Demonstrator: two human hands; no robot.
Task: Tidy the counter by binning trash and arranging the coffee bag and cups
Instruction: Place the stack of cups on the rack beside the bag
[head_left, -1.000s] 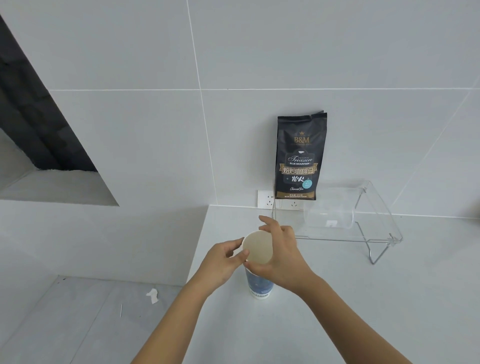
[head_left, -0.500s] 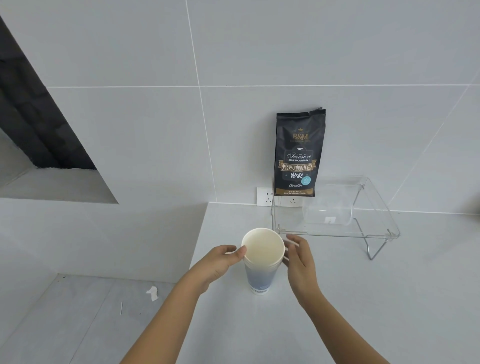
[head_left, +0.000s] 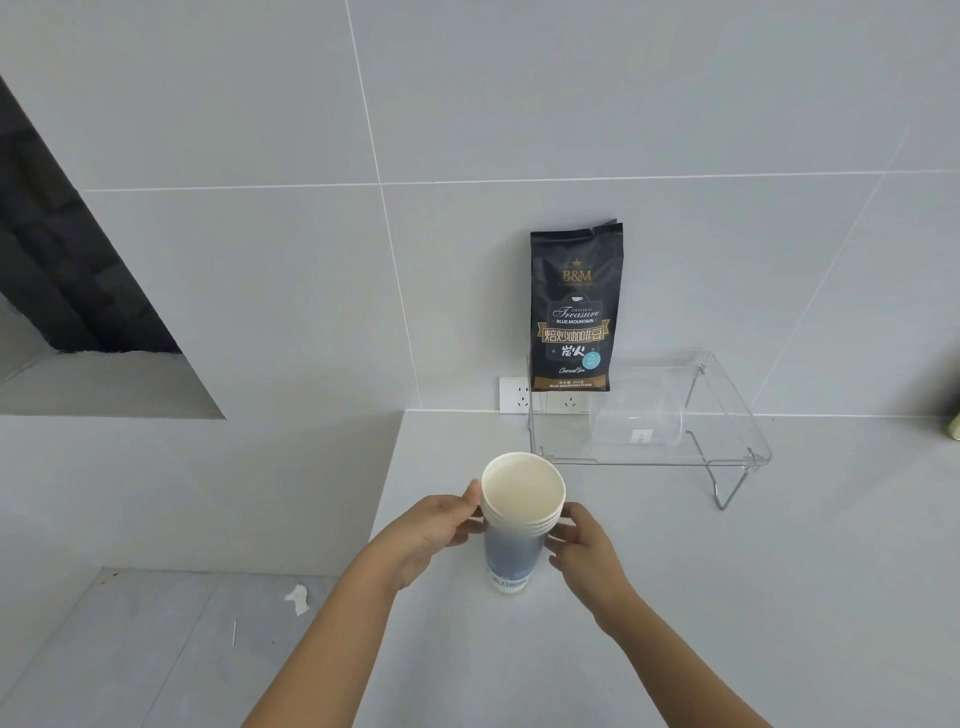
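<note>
One stack of nested paper cups (head_left: 521, 512), four rims showing and the top cup empty inside, stands upright near the counter (head_left: 675, 597) edge. My left hand (head_left: 434, 530) and right hand (head_left: 582, 545) cup its sides, fingers curled against it. One coffee bag (head_left: 575, 306) stands on the clear rack (head_left: 727, 415) against the wall; one clear cup (head_left: 636, 413) lies sideways beneath it.

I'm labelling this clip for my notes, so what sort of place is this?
Probably a kitchen or coffee corner, sparsely furnished: a pale grey tiled counter with white wall sockets behind, a tall black coffee bean bag standing on a clear acrylic shelf, and a stack of blue-and-white paper cups.
</note>
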